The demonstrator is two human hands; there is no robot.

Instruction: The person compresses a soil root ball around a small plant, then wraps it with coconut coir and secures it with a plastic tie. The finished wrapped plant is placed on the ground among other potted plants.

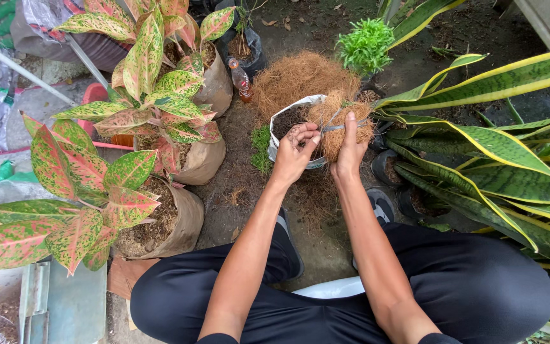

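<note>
Over a white grow bag (279, 121) of dark soil, both hands meet in front of the seated person's knees. The right hand (350, 151) is closed around a clump of coconut fibre (338, 130), thumb up along its near side, holding it at the bag's far right rim so that loose strands would fall into or beside the bag. The left hand (295, 151) is curled, its fingertips pinched together on what looks like a thin grey strand or wire (338, 127) that runs across to the clump; whether this is a tie or a tool I cannot tell. A larger heap of the same brown fibre (297, 76) lies just behind the bag, close enough to draw from without shifting position.

The person squats or sits low on the bare ground (316, 245) in dark trousers (479, 280), with a shoe (382, 205) showing beside the right forearm, which keeps the work within easy reach. To the left stand potted plants with pink-and-green mottled leaves (97, 172) in brown bags (183, 220), grouped apart from the working spot. To the right, long yellow-edged sword-shaped leaves (498, 165) spread from dark pots. A small bright green feathery plant (365, 43) stands beyond the fibre heap, and a small plastic bottle (241, 79) lies near it on the left.
</note>
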